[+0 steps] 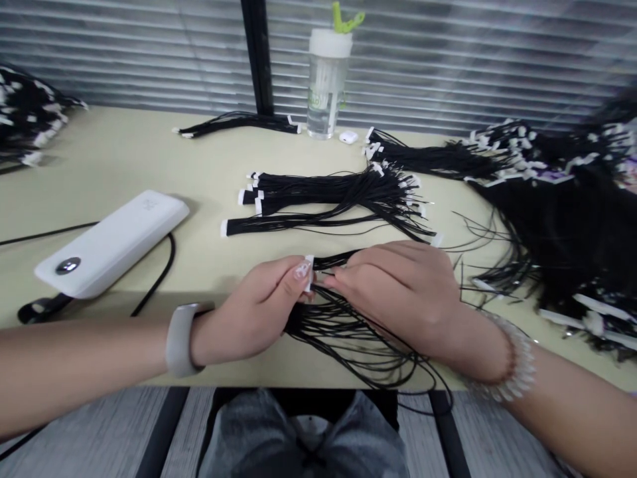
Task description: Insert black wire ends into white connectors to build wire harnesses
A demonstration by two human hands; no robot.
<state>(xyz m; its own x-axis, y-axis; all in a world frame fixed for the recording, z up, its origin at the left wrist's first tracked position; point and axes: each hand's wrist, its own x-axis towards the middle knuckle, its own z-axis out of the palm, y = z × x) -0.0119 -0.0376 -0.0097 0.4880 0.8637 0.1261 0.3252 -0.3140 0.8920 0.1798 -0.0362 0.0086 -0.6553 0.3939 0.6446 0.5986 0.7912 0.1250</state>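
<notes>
Near the table's front edge, my left hand (263, 305) pinches a small white connector (309, 272) between thumb and fingers. Black wires (343, 325) run from the connector and hang in loose loops toward me. My right hand (403, 292) is closed just to the right, thumb and forefinger pinching the thin end of one wire (326, 273) close to the connector's face. Whether the wire's tip is inside the connector I cannot tell. Beyond my hands lie several bundles of black wires (318, 192) with white connectors on their left ends.
A white power bank (114, 242) with a black cable lies at the left. A bottle (328, 86) and a small white case (348, 137) stand by the blinds. Heaps of black wire harnesses (572, 219) cover the right side; another heap (30, 113) sits at far left.
</notes>
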